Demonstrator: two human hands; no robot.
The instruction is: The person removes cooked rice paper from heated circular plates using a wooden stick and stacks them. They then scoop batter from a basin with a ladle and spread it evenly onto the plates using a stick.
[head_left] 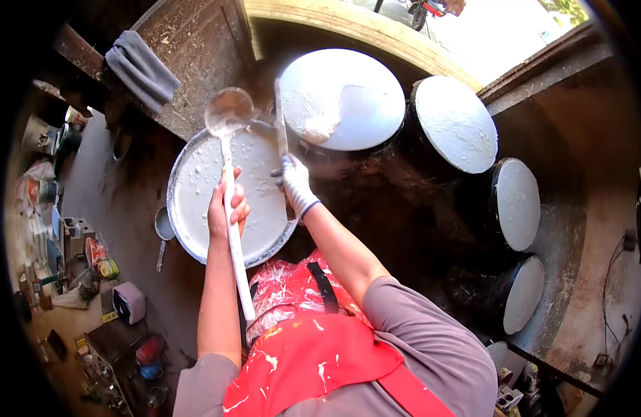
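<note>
My bare left hand (229, 203) is wrapped round the long white handle of a ladle (229, 112), whose batter-smeared bowl is raised over the far rim of a wide tub (175, 208). Thick white batter (227, 184) with bubbles fills the tub. My right hand (297, 182), in a white glove with dark fingertips, grips a long, narrow flat scraper (280, 119) that points away from me. Its blade stands beside the left edge of a round griddle (376, 118). A rough white layer covers part of that griddle, and a smooth pale area shows at its right.
Several more round griddles (456, 124) with white tops curve down the right side. A second ladle (164, 224) lies left of the tub. A grey cloth (141, 69) hangs on a wooden panel (192, 52). Assorted household items stand along the left.
</note>
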